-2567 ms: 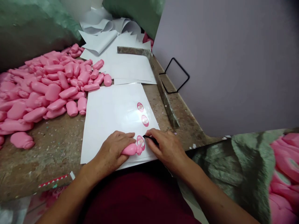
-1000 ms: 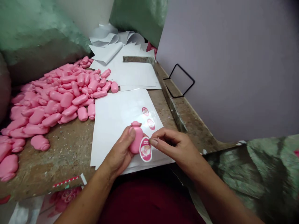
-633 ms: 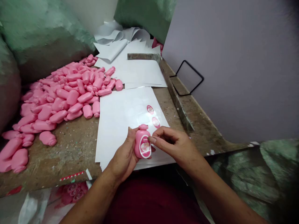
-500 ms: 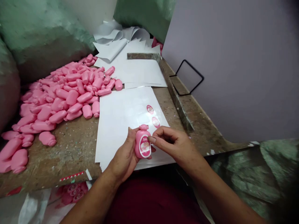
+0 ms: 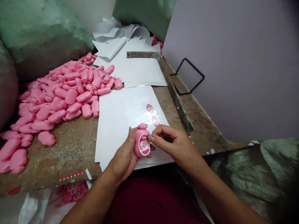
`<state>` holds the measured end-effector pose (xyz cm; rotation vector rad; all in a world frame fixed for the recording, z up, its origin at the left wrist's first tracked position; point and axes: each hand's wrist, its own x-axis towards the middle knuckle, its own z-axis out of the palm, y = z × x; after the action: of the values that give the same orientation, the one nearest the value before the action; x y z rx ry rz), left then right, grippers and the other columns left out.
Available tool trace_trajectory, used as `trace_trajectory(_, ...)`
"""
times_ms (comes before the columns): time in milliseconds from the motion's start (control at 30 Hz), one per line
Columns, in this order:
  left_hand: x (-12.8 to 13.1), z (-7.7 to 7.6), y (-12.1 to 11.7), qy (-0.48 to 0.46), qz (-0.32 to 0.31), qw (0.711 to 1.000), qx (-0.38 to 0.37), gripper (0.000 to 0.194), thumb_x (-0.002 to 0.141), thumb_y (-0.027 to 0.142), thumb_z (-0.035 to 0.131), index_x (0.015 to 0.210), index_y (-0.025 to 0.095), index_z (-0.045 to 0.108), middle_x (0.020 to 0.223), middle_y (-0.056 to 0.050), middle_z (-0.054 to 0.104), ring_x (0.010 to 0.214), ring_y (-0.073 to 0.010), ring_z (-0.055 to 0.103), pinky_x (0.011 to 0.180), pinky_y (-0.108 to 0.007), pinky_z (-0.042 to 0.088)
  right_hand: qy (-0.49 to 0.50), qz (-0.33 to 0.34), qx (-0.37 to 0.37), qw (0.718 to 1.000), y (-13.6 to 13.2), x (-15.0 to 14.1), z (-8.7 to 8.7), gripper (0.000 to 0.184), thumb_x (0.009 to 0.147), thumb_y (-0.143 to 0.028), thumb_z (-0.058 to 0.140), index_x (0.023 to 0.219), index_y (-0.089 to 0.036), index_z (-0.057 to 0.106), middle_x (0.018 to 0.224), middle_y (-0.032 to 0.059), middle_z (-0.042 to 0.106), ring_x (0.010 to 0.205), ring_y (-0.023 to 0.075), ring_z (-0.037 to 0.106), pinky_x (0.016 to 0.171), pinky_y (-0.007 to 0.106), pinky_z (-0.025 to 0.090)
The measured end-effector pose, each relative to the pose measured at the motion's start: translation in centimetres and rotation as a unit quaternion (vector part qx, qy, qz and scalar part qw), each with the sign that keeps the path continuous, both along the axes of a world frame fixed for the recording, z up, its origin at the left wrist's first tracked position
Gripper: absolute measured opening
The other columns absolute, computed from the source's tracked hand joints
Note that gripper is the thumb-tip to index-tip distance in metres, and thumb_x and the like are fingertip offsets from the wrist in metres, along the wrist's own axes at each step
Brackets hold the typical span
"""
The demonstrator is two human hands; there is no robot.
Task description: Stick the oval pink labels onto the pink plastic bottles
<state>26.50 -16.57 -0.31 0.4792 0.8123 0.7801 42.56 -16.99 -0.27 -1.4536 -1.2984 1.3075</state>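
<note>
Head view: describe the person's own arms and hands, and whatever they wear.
The left hand and right hand are bare, with no gloves, and no watch or bracelet shows at either wrist. The right thumbnail is short and unpainted. The left forearm and right forearm show no sleeves. A dark red garment fills the bottom of the view.

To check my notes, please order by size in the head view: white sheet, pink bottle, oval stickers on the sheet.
1. White sheet
2. Pink bottle
3. Oval stickers; the two look alike, so I do not rank them.

Workshop corner, pink bottles (image 5: 71, 96) heaped on a worn bench (image 5: 70, 149)
</note>
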Motion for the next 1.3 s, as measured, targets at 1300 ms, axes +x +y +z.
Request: trace_trajectory(1300,0.1,0.2,0.4,-0.014,0.038,0.997,-0.068,0.038,0.099,0.045,0.048,0.119,0.014,0.055,0.079,-0.007,0.063,0.063,-0.0122,0.06,0.051,-0.018,0.046,-0.311,-0.06,0.225,0.921,-1.0,1.9,-0.6,0.022,0.093,-0.042,0.061,0.1,-0.025,0.072,0.088,0.005,0.077,0.07,0.0198,0.062,0.072,0.036,0.034)
